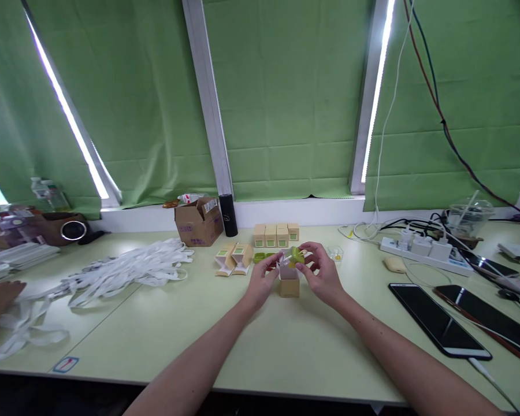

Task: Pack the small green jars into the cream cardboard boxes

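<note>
A small kraft cardboard box (289, 288) stands upright on the table in front of me, its white inner flaps raised. My left hand (262, 280) is closed at the box's upper left edge, fingers on a flap. Pinched in my right hand (323, 275) is a small glossy yellow-green object (296, 255), held over the box's opening; its exact kind is not clear. Just behind my left fingers lie more green pieces (260, 256), partly hidden. To their left are two small cartons (241, 258) with opened ends. A clear plastic piece (335, 253) lies beyond my right hand.
Several closed small boxes (276, 236) stand in a row at the back, near a black cylinder (228, 215) and a larger brown carton (198, 222). White straps (130, 268) cover the left, near another person's hand (0, 306). Phones (439, 320) and a power strip (424, 256) occupy the right.
</note>
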Action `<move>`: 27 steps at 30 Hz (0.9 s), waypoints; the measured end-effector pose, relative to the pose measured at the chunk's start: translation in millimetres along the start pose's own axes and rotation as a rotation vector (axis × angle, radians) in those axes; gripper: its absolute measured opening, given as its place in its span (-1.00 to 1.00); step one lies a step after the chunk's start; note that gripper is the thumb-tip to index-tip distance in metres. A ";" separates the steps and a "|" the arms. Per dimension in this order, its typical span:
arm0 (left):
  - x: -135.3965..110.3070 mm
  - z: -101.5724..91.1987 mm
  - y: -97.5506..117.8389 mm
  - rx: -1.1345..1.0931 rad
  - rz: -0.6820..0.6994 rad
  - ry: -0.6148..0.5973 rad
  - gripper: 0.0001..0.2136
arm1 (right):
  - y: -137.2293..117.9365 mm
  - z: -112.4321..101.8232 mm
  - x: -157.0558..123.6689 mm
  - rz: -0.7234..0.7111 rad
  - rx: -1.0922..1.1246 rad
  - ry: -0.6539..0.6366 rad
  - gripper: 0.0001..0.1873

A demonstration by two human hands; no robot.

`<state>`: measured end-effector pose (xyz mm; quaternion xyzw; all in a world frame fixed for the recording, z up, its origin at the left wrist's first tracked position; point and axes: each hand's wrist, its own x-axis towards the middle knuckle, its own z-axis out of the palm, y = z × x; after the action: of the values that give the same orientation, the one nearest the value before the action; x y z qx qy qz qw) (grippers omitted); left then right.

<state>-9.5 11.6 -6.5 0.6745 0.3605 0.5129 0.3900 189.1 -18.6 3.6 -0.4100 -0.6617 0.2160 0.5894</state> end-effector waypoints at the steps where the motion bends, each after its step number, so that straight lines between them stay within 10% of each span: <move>1: 0.6 -0.3 -1.4 -0.002 -0.008 0.001 -0.51 | -0.2 -1.0 0.4 0.000 -0.020 0.001 -0.60; 27: 2.6 1.8 -6.9 -0.043 -0.085 0.003 -0.36 | 5.3 5.2 -4.2 -0.139 -0.412 -0.243 -0.86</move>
<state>-7.7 16.6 -11.9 0.6492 0.3782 0.5047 0.4252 185.4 -17.9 -4.1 -0.4460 -0.7845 0.0832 0.4227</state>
